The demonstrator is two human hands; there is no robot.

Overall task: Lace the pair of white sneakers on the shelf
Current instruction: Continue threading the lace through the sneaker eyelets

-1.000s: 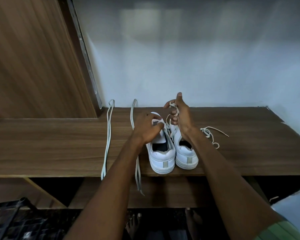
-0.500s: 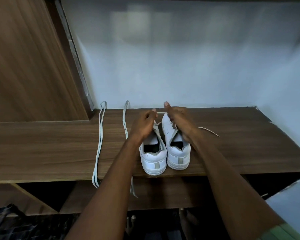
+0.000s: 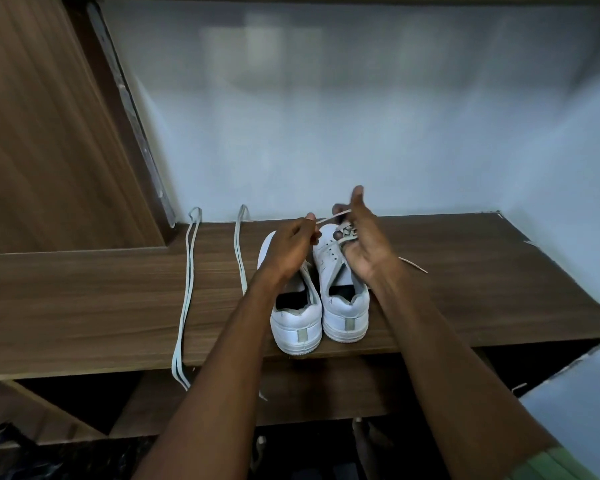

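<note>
Shelf (image 3: pixel 465 289): wood grain, carries everything; both hands work over its middle, near the front edge.

Two white sneakers (image 3: pixel 321 306) stand side by side beneath the hands, heels toward the person, soles flat. Sneaker under the left hand shows no lace in it; the one under the right hand has bare eyelets visible along its near flap.

Two spare laces (image 3: pixel 187 289) lie left of the left hand, folded double, ends hanging off the shelf front.

Left hand (image 3: pixel 288 251) pinches one end of a lace (image 3: pixel 336 215); right hand (image 3: pixel 364 244) grips the rest, thumb up, the span taut between them. A loose tail trails right of the right hand.

Step, as judged: early threading of the right-side sneaker, probably at the toe eyelets, though fingers hide them. Next move calls for aiming the pinched tip into an eyelet and drawing slack through.
</note>
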